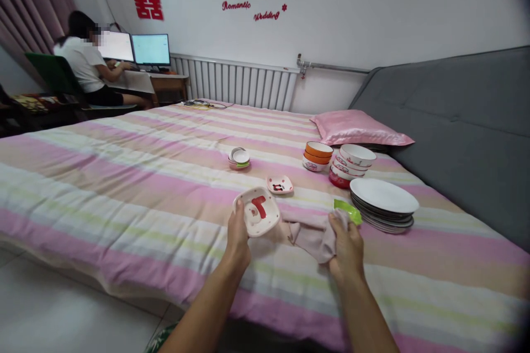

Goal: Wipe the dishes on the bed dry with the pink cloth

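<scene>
Lettering [266,16] reads "Romantic Wedding"; left fingers [239,210] hold a patterned dish [257,214].

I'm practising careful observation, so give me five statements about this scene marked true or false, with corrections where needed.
1. The left hand holds a squarish dish. True.
2. The right hand holds a cloth. True.
3. The pillow is dark blue. False: the pillow is pink.
4. The plates are spread out singly. False: the plates are stacked.
5. The bedspread is striped. True.
</scene>
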`<action>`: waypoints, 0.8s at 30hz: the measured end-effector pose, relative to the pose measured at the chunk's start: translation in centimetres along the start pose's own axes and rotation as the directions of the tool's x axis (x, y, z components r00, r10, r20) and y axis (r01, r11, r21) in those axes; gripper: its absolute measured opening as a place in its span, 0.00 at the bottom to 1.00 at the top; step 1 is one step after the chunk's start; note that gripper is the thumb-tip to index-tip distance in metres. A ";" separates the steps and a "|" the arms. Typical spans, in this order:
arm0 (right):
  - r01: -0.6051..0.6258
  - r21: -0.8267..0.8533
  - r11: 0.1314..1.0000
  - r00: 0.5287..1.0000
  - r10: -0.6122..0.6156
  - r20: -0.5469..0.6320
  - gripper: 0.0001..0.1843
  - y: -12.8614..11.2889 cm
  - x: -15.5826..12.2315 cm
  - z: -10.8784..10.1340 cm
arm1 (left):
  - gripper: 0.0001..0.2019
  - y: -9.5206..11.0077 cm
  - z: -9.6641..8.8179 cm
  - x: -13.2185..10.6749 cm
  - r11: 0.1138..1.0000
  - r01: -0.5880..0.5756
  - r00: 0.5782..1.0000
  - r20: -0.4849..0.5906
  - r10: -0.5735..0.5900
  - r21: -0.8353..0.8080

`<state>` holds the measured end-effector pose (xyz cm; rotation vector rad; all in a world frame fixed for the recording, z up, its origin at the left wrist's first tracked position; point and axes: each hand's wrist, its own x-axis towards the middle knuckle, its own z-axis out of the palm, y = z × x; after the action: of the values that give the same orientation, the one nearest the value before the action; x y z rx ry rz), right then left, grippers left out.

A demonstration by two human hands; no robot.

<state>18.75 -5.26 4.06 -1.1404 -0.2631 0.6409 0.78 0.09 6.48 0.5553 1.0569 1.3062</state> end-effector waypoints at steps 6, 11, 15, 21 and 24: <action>0.049 -0.004 0.999 0.932 -0.045 0.360 0.21 0.5 -3.3 2.6 | 0.24 -1.0 -0.1 -0.2 0.991 -0.092 0.995 0.039 0.088 0.098; 0.000 -0.064 0.998 0.756 0.042 0.653 0.30 0.4 -4.8 3.6 | 0.21 -1.8 0.1 -0.8 0.968 -0.130 0.990 0.085 0.114 0.214; 0.203 -0.211 0.956 0.704 0.007 0.710 0.18 0.2 -5.1 3.5 | 0.19 -1.6 0.5 -1.4 0.980 -0.080 0.990 0.126 0.058 0.180; 0.357 -0.369 0.858 0.872 -0.164 0.462 0.20 2.1 -3.8 2.8 | 0.18 -1.3 0.6 -1.5 0.979 -0.092 0.987 0.149 0.065 0.184; 0.166 -0.305 0.938 0.897 -0.016 0.441 0.28 3.3 -3.7 2.6 | 0.19 -1.7 0.3 -1.4 0.966 -0.157 0.980 0.156 0.126 0.206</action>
<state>13.40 -4.68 2.63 -1.2920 -0.8326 0.7815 2.02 -1.54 5.59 0.8911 1.0634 1.2613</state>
